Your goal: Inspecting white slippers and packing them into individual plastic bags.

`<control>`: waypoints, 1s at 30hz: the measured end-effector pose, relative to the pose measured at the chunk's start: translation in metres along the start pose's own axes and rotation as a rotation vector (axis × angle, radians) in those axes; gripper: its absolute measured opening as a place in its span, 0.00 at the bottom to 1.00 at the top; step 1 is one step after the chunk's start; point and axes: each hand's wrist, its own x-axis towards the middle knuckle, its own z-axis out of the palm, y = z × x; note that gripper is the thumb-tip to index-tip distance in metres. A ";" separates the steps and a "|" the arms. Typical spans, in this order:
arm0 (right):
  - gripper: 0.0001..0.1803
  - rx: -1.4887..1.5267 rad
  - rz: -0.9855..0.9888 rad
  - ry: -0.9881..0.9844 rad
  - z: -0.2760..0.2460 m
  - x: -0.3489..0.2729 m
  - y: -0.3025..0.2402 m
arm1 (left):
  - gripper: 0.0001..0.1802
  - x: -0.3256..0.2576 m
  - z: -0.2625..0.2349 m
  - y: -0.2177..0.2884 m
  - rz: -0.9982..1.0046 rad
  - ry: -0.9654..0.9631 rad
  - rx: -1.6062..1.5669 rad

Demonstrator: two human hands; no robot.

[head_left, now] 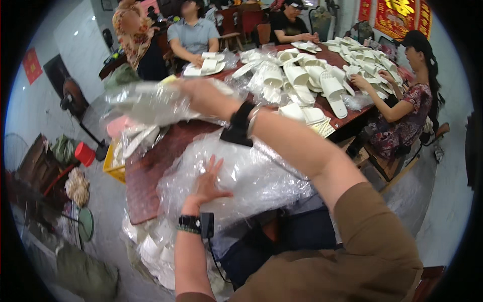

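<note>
Left hand [206, 187] open, fingers and thumb spread, palm down on a pile of clear plastic bags [251, 178] at the near edge of the dark red table [142, 187]; not gripping anything. Right hand [205, 95] reaches across to the far left, blurred, looks closed around the right end of a clear plastic package [148, 104]; exact finger positions can't be told, and contents are too smeared to make out. Package hangs in the air at the table's left side, above a yellow crate [114, 169] with wrapped items inside. White slippers [297, 75] heaped on the far and right parts of the table, a few printed sheets [323, 127] just nearer. Person in light blue shirt [193, 38] sits far side, hand at a slipper pair [211, 64].
</note>
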 end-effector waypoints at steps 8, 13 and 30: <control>0.24 -0.183 0.447 -0.317 -0.188 0.018 -0.016 | 0.53 -0.002 0.004 -0.005 -0.047 0.050 -0.341; 0.28 0.724 0.327 -0.119 -0.224 -0.012 0.002 | 0.42 -0.004 -0.001 -0.017 -0.070 0.119 -0.845; 0.30 0.401 0.385 -1.007 0.023 -0.087 0.051 | 0.42 -0.020 0.013 -0.072 -0.246 0.311 -1.254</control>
